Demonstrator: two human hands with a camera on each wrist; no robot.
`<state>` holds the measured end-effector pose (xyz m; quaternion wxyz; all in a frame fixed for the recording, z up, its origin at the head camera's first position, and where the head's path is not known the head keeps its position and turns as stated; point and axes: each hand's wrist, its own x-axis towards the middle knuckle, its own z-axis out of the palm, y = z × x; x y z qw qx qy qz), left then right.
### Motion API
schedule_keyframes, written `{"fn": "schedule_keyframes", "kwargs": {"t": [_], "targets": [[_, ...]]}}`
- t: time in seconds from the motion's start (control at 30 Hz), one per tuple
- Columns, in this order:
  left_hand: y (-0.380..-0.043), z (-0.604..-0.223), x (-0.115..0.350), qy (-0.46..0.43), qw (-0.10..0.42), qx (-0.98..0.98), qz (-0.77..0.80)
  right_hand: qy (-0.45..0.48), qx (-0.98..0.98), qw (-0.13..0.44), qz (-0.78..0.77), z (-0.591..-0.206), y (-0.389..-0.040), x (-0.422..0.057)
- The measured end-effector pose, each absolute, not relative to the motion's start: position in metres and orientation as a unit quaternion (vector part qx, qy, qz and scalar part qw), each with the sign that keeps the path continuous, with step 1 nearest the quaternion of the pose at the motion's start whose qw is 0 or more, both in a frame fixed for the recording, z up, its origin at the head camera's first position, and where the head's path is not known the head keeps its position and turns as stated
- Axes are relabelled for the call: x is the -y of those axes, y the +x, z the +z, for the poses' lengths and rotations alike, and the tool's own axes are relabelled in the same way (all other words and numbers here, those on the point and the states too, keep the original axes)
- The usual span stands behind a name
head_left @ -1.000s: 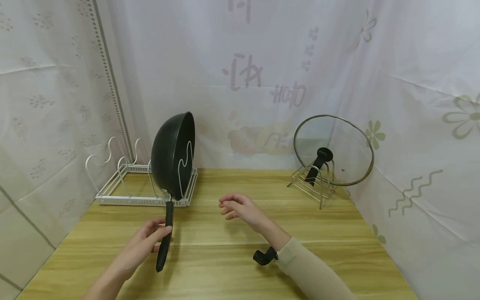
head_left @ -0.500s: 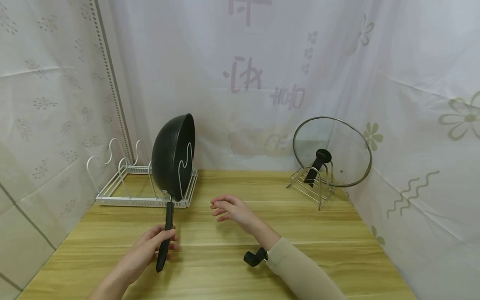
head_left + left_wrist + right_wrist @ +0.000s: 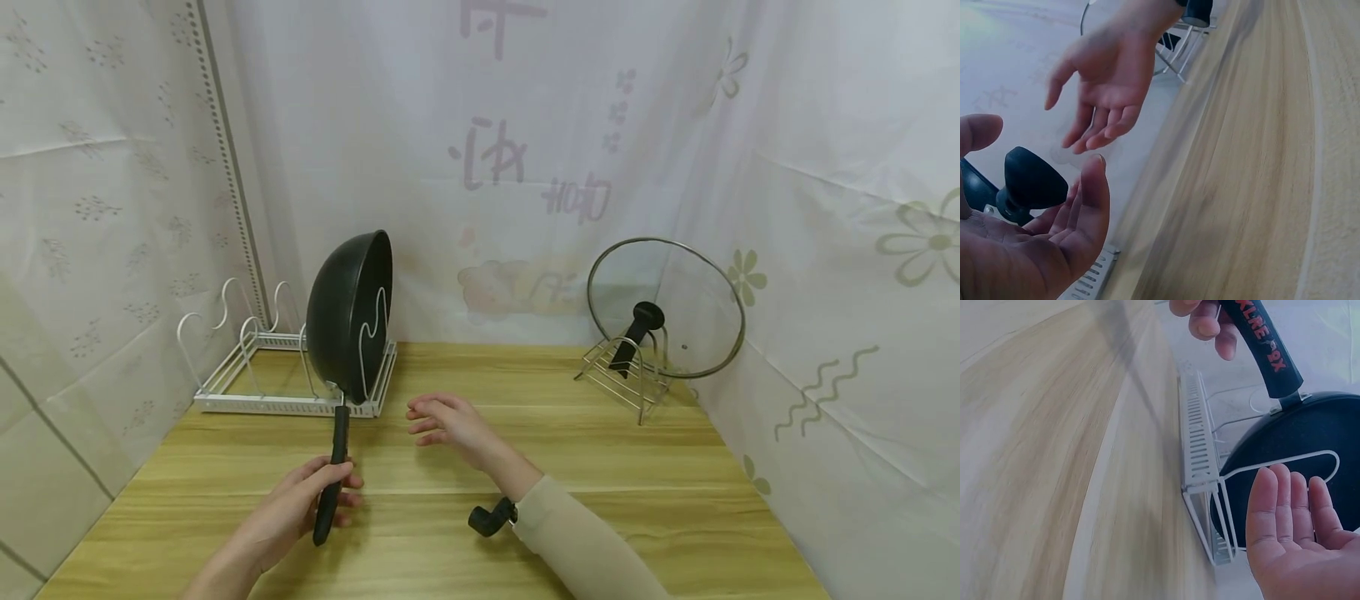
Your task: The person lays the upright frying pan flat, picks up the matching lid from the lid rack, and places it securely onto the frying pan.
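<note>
A black wok [image 3: 333, 312] stands on its side in a white wire rack [image 3: 270, 405], its black handle [image 3: 326, 515] pointing toward me. My left hand [image 3: 288, 508] is around the handle, thumb over the top and fingertips past its right side. In the left wrist view the thumb and relaxed fingers of that hand [image 3: 1054, 250] stand apart, with the handle end [image 3: 1032, 181] between them. My right hand [image 3: 452, 429] hovers over the table, right of the handle, and holds nothing. The right wrist view shows its fingers [image 3: 1297, 512] nearly straight, overlapping the wok's dark inside.
At the back right a glass lid [image 3: 697, 308] with a black knob leans in a small wire stand [image 3: 633, 392]. A black wrist camera [image 3: 491, 517] sits at the right cuff. Patterned white curtains [image 3: 525, 167] enclose the wooden table [image 3: 570, 450].
My left hand has slid rightward around the handle, so its fingers now show beyond it. My right hand has moved left toward the handle. The wok has stayed in the rack.
</note>
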<state>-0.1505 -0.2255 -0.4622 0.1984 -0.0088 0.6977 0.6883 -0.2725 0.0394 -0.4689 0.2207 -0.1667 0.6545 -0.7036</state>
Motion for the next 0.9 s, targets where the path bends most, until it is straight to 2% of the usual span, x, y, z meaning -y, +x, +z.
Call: {"fn": "schedule_keyframes", "kwargs": {"t": [0.43,0.9], "targets": [[-0.151,-0.464,0.226,0.002,0.232,-0.662,0.713,-0.12,-0.613,0.247,-0.741,-0.463,-0.275,-0.008],[-0.149,-0.464,0.227,-0.007,0.256,-0.651,0.714,-0.088,-0.526,0.324,-0.782,-0.47,-0.266,0.04]]}}
